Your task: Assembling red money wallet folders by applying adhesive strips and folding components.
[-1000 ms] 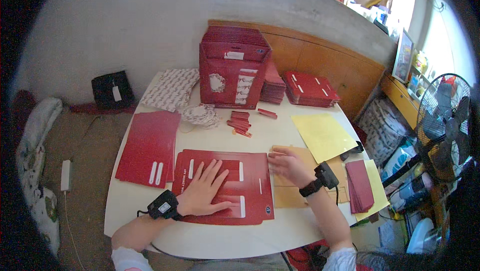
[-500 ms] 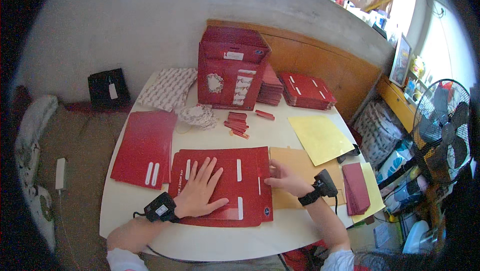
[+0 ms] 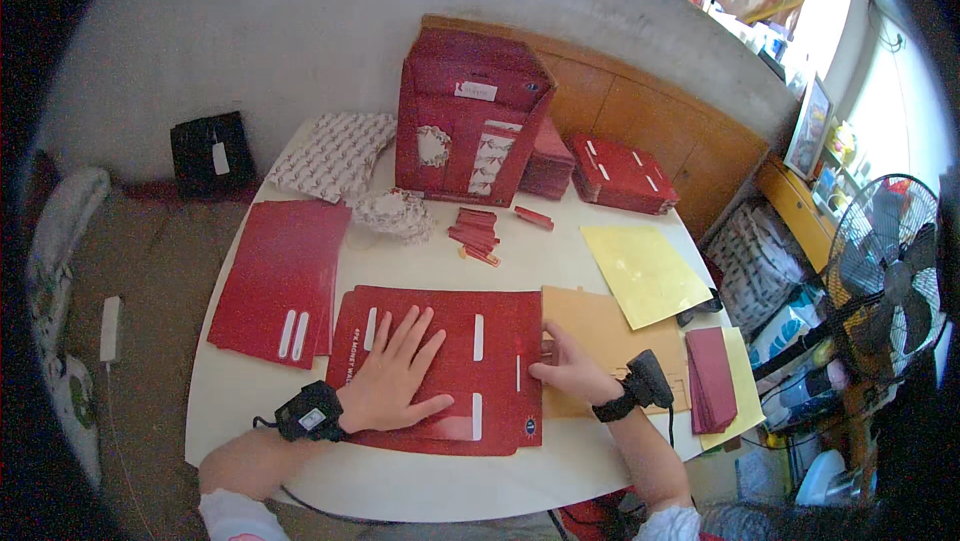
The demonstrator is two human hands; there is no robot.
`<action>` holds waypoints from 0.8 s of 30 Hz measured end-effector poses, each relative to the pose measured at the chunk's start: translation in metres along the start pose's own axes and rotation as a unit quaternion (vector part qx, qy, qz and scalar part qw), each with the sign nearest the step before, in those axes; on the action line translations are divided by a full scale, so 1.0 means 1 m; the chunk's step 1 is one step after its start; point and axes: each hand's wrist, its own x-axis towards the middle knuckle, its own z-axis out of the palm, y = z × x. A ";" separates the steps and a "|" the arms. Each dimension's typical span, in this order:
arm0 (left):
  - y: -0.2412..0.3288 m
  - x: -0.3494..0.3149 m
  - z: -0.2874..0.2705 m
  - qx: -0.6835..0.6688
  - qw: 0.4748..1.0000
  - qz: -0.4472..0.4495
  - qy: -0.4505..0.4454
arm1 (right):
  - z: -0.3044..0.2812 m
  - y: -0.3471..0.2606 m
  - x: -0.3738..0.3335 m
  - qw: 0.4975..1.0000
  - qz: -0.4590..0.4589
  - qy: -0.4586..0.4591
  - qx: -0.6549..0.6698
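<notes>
A flat red card sheet (image 3: 450,341) with white slots lies in front of me on the table. My left hand (image 3: 395,381) rests palm down on its left half, fingers spread. At the sheet's right edge is my right hand (image 3: 575,366), its thumb and fingers bent toward each other beside the narrow side strip. A small dark reddish bit shows between those fingers; I cannot make out what it is. Under the right hand and wrist lies a tan sheet (image 3: 610,326). Both wrists carry black strapped devices.
Red sheets (image 3: 275,281) lie at left. Behind are a patterned packet (image 3: 335,156), white bundle (image 3: 393,216), small red strips (image 3: 475,231), red display box (image 3: 470,131) and red card stack (image 3: 625,176). At right are yellow paper (image 3: 645,271), narrow red cards (image 3: 710,381) and a fan (image 3: 890,261).
The whole view has shifted slightly. Both hands keep nearly the same places on the red sheet, the left still spread flat and the right still bent at the right edge.
</notes>
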 end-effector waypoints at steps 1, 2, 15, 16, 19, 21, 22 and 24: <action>0.000 0.000 0.000 -0.001 1.000 0.000 -0.003 | 0.002 -0.003 -0.001 1.000 0.002 0.005 -0.006; -0.001 -0.001 0.001 -0.002 1.000 -0.001 -0.003 | 0.003 -0.004 -0.002 1.000 0.004 0.010 -0.011; 0.001 0.000 0.000 -0.007 1.000 0.000 0.006 | 0.004 0.002 -0.005 0.995 -0.048 0.014 -0.090; 0.001 0.000 -0.001 -0.006 1.000 0.000 0.006 | 0.005 0.002 -0.005 0.995 -0.043 0.018 -0.084; 0.001 0.000 -0.001 -0.015 1.000 0.002 0.005 | 0.007 0.000 -0.004 0.996 -0.024 0.027 -0.078; 0.000 0.000 0.000 -0.014 1.000 0.002 0.004 | 0.009 -0.003 -0.005 0.996 -0.009 0.032 -0.077; 0.000 0.000 0.000 -0.012 1.000 0.002 0.003 | 0.010 -0.005 -0.005 0.997 -0.013 0.033 -0.072; 0.000 0.000 -0.001 -0.011 1.000 0.002 0.003 | 0.009 -0.004 -0.005 0.997 -0.018 0.034 -0.067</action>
